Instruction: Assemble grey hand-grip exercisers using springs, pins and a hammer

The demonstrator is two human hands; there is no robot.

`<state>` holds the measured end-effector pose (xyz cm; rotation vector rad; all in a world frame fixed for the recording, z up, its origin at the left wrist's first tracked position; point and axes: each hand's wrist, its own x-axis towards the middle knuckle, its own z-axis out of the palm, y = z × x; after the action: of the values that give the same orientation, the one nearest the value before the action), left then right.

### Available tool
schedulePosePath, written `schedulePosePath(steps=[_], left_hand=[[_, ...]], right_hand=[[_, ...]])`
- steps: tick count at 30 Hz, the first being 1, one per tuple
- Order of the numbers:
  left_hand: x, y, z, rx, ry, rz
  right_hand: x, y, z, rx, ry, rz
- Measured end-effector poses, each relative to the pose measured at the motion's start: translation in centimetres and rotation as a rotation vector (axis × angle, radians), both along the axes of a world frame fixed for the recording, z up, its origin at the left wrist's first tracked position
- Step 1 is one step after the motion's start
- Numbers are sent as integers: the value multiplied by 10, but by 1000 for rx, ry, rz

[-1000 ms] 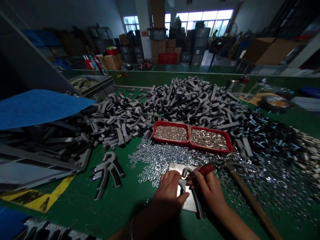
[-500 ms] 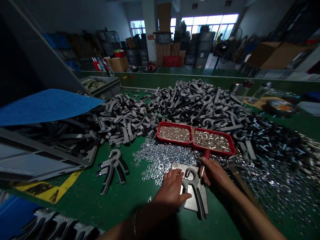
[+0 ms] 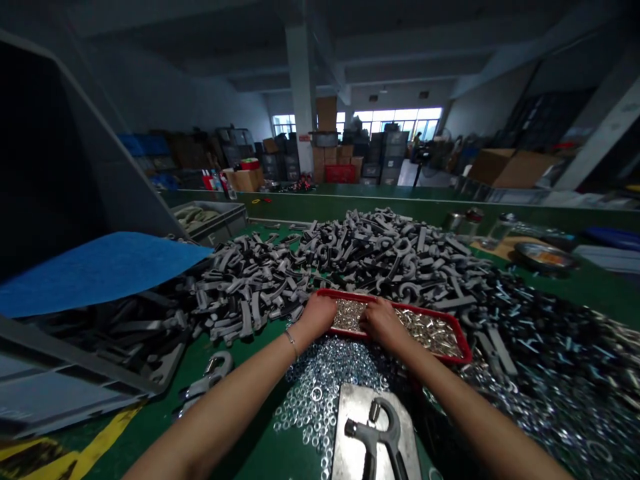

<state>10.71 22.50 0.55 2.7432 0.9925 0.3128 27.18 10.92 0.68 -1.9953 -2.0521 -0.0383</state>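
My left hand [image 3: 320, 313] reaches over the left end of the left red tray [image 3: 345, 333], which holds small shiny metal parts [image 3: 349, 313]. Its fingers are curled down among them; whatever they pinch is hidden. At the divide between the two trays, my right hand [image 3: 383, 322] also has its fingers bent together, their tips too small to make out. Nearer me, a grey and black hand grip strengthener [image 3: 379, 437] lies on a metal plate [image 3: 345, 417]. The right red tray [image 3: 463, 340] contains small metal pins [image 3: 430, 333].
Loose washers [image 3: 330, 373] spread in front of the trays. Behind is a large heap of grey handles [image 3: 390, 253]. A second hand grip [image 3: 215, 373] lies left, by a grey crate [image 3: 65, 393] with a blue sheet [image 3: 110, 263]. Black parts [image 3: 540, 320] pile at right.
Both hands have moved forward from the hand grip to the left red tray. The red-handled tool my right hand held is no longer seen in it. The view has tilted up.
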Motion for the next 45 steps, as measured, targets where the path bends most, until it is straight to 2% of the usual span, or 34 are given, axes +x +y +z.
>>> schedulePosePath(steps=[3,7,11,13,15,18,21,23,25,28,33,39,43,45], left_hand=[[-7,-2,-16,39,-14,32],[-7,2,-25,5,-97,53],[-5,2,-20,-81,-229,36],[-12,-9,-14,-120,-304,17],[-26,-33,-8,-154,-358,-12],[-57,-85,-8,-301,-427,-46],[-82,-136,-16,-655,-494,15],[-87,-159,-23,-740,-478,21],[-82,-174,-27,-678,-464,-36],[-70,-184,-29,-609,-504,-87],[-73,-186,-23,-649,-542,13],[-88,-191,-21,-608,-466,59],[-74,-200,-29,-394,-369,-47],[-65,-205,-35,-272,-314,-103]], right_hand=[[1,13,-9,-39,-24,-24],[6,13,-17,-66,-2,-79],[5,18,-21,-59,80,-142],[6,20,-18,-45,151,-161],[6,13,-12,-28,245,-160],[1,-26,-5,-10,408,-120],[-17,-96,-10,-21,525,-84],[-33,-141,-21,-25,561,-68],[-48,-174,-34,5,557,-21],[-62,-194,-49,57,474,33],[-61,-187,-57,107,232,78],[-61,-184,-61,128,154,126],[-61,-192,-58,120,155,187],[-58,-198,-55,104,254,199]])
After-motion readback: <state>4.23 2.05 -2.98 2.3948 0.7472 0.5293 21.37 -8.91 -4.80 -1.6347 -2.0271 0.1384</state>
